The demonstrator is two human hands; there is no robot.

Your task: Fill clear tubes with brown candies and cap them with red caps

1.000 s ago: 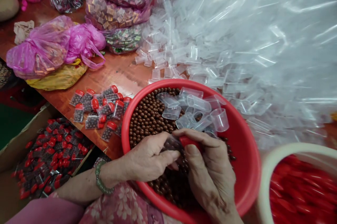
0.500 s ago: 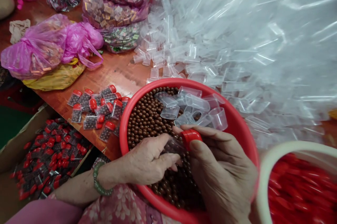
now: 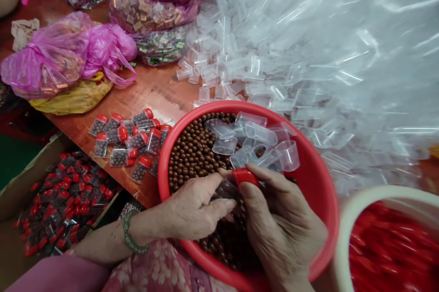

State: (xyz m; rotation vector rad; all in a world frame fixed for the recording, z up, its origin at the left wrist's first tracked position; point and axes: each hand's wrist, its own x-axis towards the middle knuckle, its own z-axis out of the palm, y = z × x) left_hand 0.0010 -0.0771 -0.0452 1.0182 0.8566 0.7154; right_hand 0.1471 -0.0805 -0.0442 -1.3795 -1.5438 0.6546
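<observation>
My left hand point(image 3: 197, 207), with a green bead bracelet point(image 3: 129, 232) at the wrist, grips a clear plastic container point(image 3: 226, 189) that looks filled with dark balls. Between thumb and fingers, my right hand point(image 3: 283, 219) pinches a red cap point(image 3: 245, 176) at the container's end. Whether the cap is fully seated I cannot tell. Both hands are over a red basin point(image 3: 164, 164) of round brown balls point(image 3: 192, 154). Several empty clear containers point(image 3: 260, 132) lie on the balls at the basin's far side.
Capped, filled containers point(image 3: 118, 134) lie on the table point(image 3: 154, 95) left of the basin. More fill a cardboard box point(image 3: 37, 159) below. A white tub point(image 3: 343, 232) of red caps stands right. Clear containers point(image 3: 308, 54) heap behind; pink bags point(image 3: 61, 49) sit back left.
My right hand has shifted slightly left with the red cap, closer to my left hand. My left hand stays nearly still around the container. The whole view has shifted a little.
</observation>
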